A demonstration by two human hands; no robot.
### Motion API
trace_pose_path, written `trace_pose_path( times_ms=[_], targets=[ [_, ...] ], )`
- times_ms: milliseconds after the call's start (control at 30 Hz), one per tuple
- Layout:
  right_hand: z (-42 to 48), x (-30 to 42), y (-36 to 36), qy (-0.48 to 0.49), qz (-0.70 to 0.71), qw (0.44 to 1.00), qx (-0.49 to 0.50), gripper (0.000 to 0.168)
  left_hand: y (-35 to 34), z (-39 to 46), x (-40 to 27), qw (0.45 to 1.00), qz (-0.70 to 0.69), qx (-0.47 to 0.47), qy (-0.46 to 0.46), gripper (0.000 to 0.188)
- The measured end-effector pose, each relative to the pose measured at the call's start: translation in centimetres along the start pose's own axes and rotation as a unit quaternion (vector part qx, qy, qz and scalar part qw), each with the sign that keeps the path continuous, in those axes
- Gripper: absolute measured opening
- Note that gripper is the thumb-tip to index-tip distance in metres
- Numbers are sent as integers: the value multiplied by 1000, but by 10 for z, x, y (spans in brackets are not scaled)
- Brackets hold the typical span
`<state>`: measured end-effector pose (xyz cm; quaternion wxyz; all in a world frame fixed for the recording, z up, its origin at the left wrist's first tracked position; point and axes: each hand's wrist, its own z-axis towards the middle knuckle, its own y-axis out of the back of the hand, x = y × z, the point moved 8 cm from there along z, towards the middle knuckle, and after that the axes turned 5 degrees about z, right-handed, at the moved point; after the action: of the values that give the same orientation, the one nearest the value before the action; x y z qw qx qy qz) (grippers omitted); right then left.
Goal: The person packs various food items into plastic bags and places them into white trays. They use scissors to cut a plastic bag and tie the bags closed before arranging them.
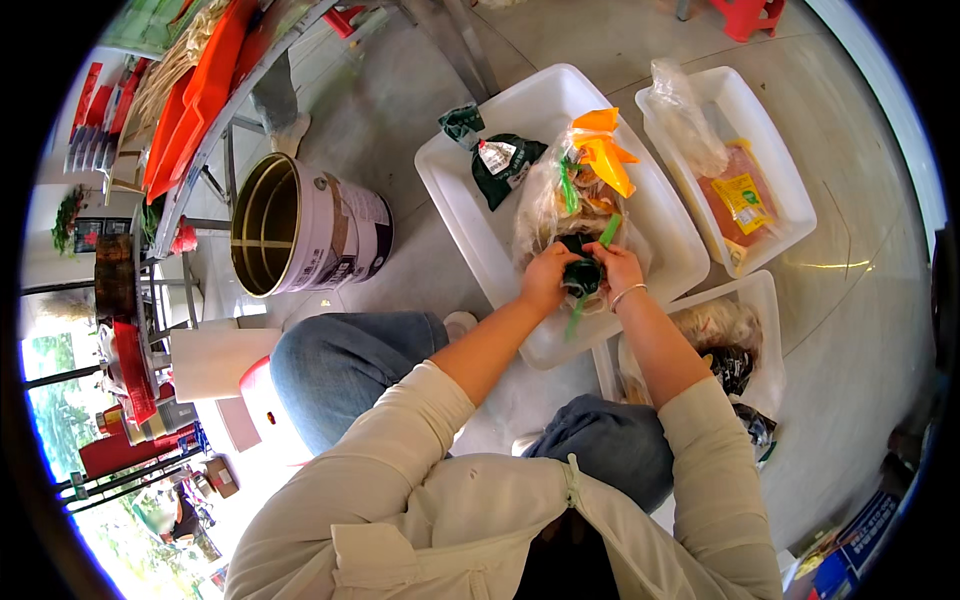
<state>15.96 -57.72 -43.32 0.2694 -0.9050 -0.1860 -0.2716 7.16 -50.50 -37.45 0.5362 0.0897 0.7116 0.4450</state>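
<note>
My left hand [546, 279] pinches one side of a dark green plastic bag [582, 277] above the near end of a large white plastic tub [439, 176]. My right hand [622, 271], with a bracelet at its wrist, grips the other side along with a green strip [610, 229], perhaps a tie. Under and beyond my hands lies a clear plastic bag [536, 202] of food pieces. An orange plastic wrapper [604, 154] rests at its far end. Another dark green bag [501, 166], knotted and labelled, lies at the tub's far left. The dark bag's contents are hidden.
A white tub [787, 202] at right holds packaged meat [739, 191]; a nearer tub [772, 337] holds bagged food. An open metal bucket [330, 232] stands left. Further left, a table [247, 82] carries orange trays [206, 90]. Another person's leg [281, 97] shows behind it.
</note>
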Motion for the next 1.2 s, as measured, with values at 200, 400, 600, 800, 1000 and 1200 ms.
trace_pose_path(
  times_ms=[200, 400, 600, 800, 1000, 1200],
  targets=[
    [21, -24, 14, -41, 113, 993, -10, 11, -18, -8, 14, 988, -127, -1, 82, 49],
    [18, -27, 6, -38, 141, 988, 44, 12, -21, -15, 13, 988, -97, -56, 105, 49],
    [2, 1, 16, 4, 12, 1000, -6, 14, -15, -13, 6, 996, -69, -58, 24, 30],
    [13, -14, 15, -30, -63, 984, 162, 19, -31, 15, 29, 987, -26, 155, -13, 26],
    [9, -14, 10, -109, -238, 953, 150, 13, -32, 19, 73, 956, 106, 227, 155, 23],
    [42, -17, 12, 73, -433, 891, 112, 18, -46, 50, 47, 889, 234, 380, 99, 27]
  ],
)
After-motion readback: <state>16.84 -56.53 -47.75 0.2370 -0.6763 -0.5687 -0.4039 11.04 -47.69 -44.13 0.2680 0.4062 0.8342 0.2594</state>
